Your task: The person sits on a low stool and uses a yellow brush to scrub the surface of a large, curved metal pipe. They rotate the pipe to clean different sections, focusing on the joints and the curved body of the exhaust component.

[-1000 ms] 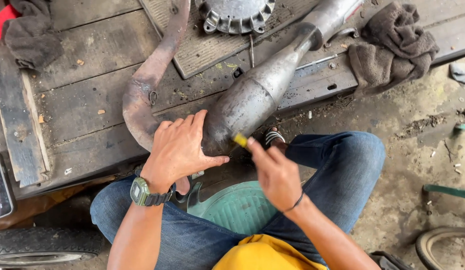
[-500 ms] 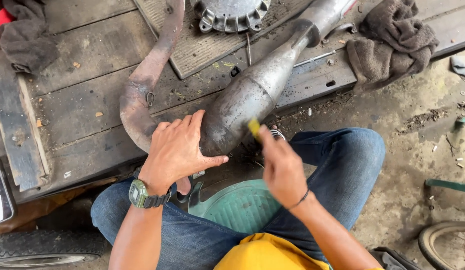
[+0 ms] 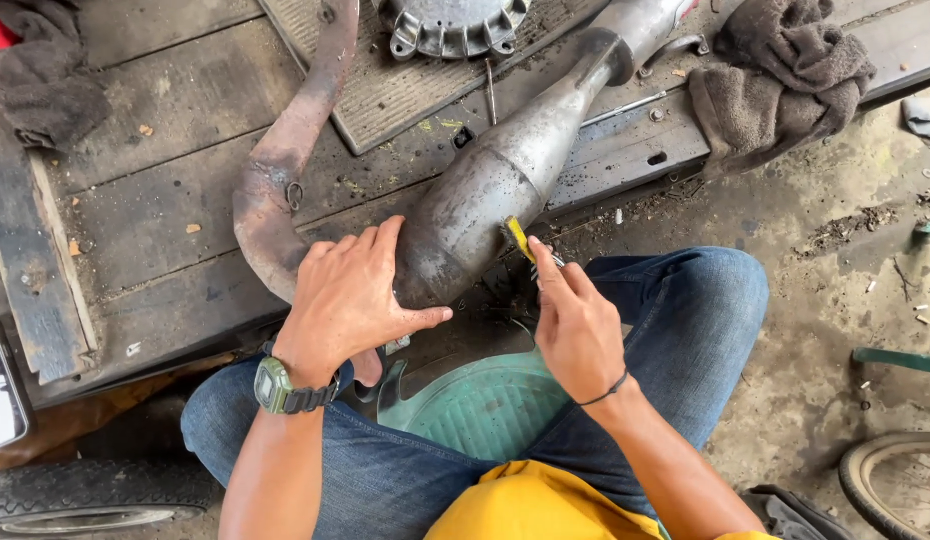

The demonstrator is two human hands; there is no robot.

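- Grey metal exhaust pipe (image 3: 490, 195) lies on the wooden bench (image 3: 155, 215), long axis running up-right from the person.
- Left hand (image 3: 350, 300) presses flat on its fat near end.
- Right hand (image 3: 575, 320) pinches a yellow scraper (image 3: 518, 238) against the pipe's right side.

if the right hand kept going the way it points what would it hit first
Probably the exhaust pipe: the right hand points up toward it, and its yellow tool already seems to touch the fat grey body. Depth is hard to judge.
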